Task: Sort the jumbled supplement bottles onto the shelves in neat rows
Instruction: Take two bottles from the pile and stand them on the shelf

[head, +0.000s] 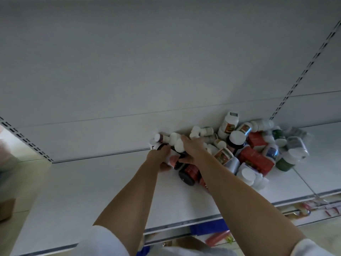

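A jumble of supplement bottles [258, 146] lies heaped on the white shelf [92, 191] against the back panel, right of centre. Most have white caps; some are dark or green, and red boxes lie among them. My left hand [159, 157] grips a white-capped bottle [172, 159] at the heap's left end. My right hand [191, 150] lies across the neighbouring white-capped bottles [178, 143], fingers curled around one of them. A dark bottle with a red label [188, 174] lies on its side just under my right forearm.
The white back panel [147, 61] rises behind the shelf, with slotted uprights at left [27, 141] and right [304, 71]. A lower shelf [304, 209] with red items shows at the bottom right. The shelf's front edge [184, 222] runs below my arms.
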The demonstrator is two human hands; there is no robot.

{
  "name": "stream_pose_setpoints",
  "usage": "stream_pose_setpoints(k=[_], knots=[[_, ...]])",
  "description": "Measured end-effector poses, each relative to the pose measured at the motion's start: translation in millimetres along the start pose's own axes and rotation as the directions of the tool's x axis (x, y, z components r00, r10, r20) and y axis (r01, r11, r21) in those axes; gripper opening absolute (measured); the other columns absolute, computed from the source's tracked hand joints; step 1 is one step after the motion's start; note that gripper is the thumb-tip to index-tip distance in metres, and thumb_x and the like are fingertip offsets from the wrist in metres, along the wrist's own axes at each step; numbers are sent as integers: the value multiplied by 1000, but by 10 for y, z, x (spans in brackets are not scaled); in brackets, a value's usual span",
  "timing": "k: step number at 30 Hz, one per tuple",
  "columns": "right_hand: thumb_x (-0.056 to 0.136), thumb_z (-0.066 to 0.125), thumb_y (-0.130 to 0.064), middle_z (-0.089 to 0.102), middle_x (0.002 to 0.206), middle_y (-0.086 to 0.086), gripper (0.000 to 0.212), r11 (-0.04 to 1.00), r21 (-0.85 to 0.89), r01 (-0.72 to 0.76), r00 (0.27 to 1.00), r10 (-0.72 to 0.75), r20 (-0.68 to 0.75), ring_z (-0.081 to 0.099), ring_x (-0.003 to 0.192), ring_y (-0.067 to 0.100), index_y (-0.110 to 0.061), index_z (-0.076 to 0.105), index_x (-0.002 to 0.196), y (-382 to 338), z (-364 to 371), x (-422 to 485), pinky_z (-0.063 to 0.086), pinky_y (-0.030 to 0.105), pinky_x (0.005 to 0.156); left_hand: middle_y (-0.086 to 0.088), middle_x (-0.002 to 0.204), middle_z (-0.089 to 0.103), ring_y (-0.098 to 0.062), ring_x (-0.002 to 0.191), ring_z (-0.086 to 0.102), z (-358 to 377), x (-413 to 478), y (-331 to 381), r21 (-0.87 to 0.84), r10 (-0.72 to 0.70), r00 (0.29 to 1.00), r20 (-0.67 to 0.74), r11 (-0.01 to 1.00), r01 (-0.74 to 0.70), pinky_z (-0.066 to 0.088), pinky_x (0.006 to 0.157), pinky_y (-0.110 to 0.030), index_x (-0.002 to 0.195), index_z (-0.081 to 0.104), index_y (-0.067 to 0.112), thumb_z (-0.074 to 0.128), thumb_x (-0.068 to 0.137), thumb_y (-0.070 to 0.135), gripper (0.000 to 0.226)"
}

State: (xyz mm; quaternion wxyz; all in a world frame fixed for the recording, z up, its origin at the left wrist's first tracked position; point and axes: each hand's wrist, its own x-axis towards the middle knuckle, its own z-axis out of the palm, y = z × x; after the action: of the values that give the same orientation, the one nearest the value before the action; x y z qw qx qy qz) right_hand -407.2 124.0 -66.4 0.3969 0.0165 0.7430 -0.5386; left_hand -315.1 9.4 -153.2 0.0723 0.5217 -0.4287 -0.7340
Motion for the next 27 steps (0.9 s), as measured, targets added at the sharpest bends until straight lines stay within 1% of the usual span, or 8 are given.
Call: stream_pose_setpoints(k=[3, 6, 8, 14, 18, 22, 25, 27], knots=[[83, 67, -38, 55, 123, 13, 61, 995, 98, -28, 999, 24, 36, 60, 99, 31, -16, 40, 133, -6, -18, -37, 59, 41, 56, -17, 106, 67, -35, 90, 70, -19, -651, 89, 46, 91, 993, -75, 995, -88, 60, 75, -53, 112, 58, 7, 73, 76, 40, 51], [85, 64, -26, 59, 110, 16, 45, 968, 231, -100, 990, 74, 118, 62, 89, 31, -11, 49, 125, -39, -68, -210, 57, 39, 61, -16, 114, 64, -33, 94, 68, -176, -837, 27, -55, 166, 980, -106, 984, -172, 60, 69, -53, 122, 53, 7, 80, 53, 51, 86], [88, 61, -21, 56, 114, 19, 31, 964, 244, -106, 982, 63, 177, 61, 96, 33, -10, 51, 115, -38, -104, -379, 58, 44, 68, -15, 116, 63, -30, 96, 68, -276, -978, -1, -90, 206, 969, -133, 972, -219, 61, 67, -48, 122, 52, 7, 81, 50, 50, 88], [95, 52, -16, 49, 123, 15, 21, 952, 300, 68, 956, -148, 252, 57, 109, 33, -18, 49, 116, 50, -77, -919, 56, 43, 84, -9, 108, 59, -26, 90, 67, -557, -1650, 52, -34, 264, 949, -173, 961, -274, 58, 86, -47, 119, 40, 10, 76, 54, 53, 86], [94, 56, -15, 47, 133, 18, 14, 960, 226, 164, 914, -234, 330, 57, 113, 34, -23, 51, 105, 173, 20, -1253, 57, 39, 84, -12, 113, 63, -23, 93, 67, -720, -1902, 89, -70, 354, 922, -159, 927, -368, 59, 80, -46, 122, 45, 7, 81, 46, 53, 96], [94, 57, -13, 48, 133, 16, 25, 948, 203, 247, 852, -312, 420, 61, 107, 30, -23, 51, 116, 309, 82, -1521, 56, 36, 85, -20, 117, 67, -27, 92, 70, -838, -2184, 109, -111, 398, 917, 9, 912, -395, 58, 71, -41, 117, 60, 8, 79, 74, 34, 54], [91, 60, -4, 58, 125, 14, 48, 939, 248, 237, 807, -332, 489, 64, 102, 26, -24, 41, 130, 378, 42, -1764, 53, 34, 86, -16, 112, 68, -26, 88, 70, -986, -2419, 78, -116, 407, 912, 56, 910, -399, 57, 64, -40, 121, 57, 9, 78, 73, 31, 57], [86, 60, -2, 67, 109, 8, 46, 943, 283, 178, 767, -313, 560, 63, 94, 21, -18, 44, 126, 355, 23, -1988, 49, 31, 83, -12, 102, 70, -24, 83, 70, -1048, -2593, 72, -99, 446, 890, 91, 894, -438, 56, 63, -40, 114, 59, 12, 73, 82, 26, 38]])
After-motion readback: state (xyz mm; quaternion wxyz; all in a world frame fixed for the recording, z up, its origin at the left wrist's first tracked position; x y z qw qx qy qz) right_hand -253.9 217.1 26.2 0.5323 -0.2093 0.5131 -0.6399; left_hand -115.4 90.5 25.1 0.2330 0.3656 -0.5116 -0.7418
